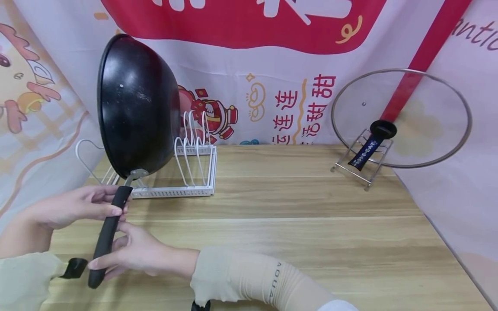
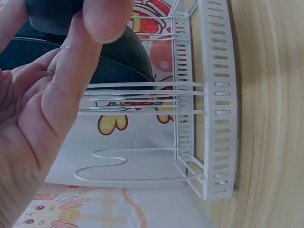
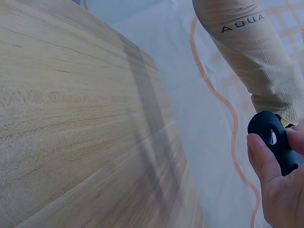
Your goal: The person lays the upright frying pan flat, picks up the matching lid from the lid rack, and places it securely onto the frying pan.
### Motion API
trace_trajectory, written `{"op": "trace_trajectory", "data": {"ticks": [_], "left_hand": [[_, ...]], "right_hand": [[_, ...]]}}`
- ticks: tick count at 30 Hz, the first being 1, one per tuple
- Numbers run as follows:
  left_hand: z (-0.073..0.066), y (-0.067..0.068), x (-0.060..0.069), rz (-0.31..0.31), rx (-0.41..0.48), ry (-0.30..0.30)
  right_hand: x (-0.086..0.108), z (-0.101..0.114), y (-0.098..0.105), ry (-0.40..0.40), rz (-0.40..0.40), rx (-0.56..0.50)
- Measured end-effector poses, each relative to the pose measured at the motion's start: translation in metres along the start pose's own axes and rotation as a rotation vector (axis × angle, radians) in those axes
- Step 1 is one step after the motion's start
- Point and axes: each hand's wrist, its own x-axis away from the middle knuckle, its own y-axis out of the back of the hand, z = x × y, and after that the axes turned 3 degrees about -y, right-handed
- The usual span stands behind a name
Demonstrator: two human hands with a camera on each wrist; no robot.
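Observation:
A black wok (image 1: 136,103) stands tipped on its side at the left, its rounded underside facing right. Its long black handle (image 1: 106,242) points toward me. My left hand (image 1: 83,205) holds the handle near the wok, thumb on top. Lower down, my right hand (image 1: 136,250) grips the handle close to its end. In the right wrist view the handle's end (image 3: 267,124), with its hanging hole, sits between thumb and fingers. The wok is over a white wire rack (image 1: 171,192); whether its rim bears on the rack cannot be told. The left wrist view shows the rack's slotted rail (image 2: 221,123).
A large glass lid (image 1: 432,125) with a black knob (image 1: 383,128) leans in a small metal stand (image 1: 355,172) at the back right. Wire dividers (image 1: 190,160) rise on the rack's right part. A printed cloth (image 1: 229,56) hangs behind the wooden table (image 1: 292,224).

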Motion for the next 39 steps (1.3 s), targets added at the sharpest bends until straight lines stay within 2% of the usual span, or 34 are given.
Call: {"op": "trace_trajectory", "data": {"ticks": [5, 9, 15, 23, 33, 39], "left_hand": [[-0.001, -0.001, 0.001, -0.027, -0.013, 0.03], [0.0, -0.002, 0.0, -0.035, 0.017, 0.01], [-0.002, -0.003, -0.003, -0.014, 0.078, -0.051], [-0.007, -0.005, -0.005, -0.027, 0.111, -0.049], [-0.008, -0.003, -0.006, 0.001, 0.197, -0.043], [-0.008, -0.003, -0.005, 0.016, 0.215, -0.045]], "right_hand": [[0.0, 0.001, 0.0, -0.005, -0.004, 0.007], [0.0, 0.002, 0.002, 0.003, -0.016, 0.02], [0.001, 0.005, 0.002, 0.018, 0.001, 0.02], [0.003, 0.009, 0.004, 0.033, 0.016, 0.009], [0.006, 0.014, 0.004, 0.042, 0.019, 0.045], [0.008, 0.015, 0.002, 0.042, 0.0, 0.047]]}}
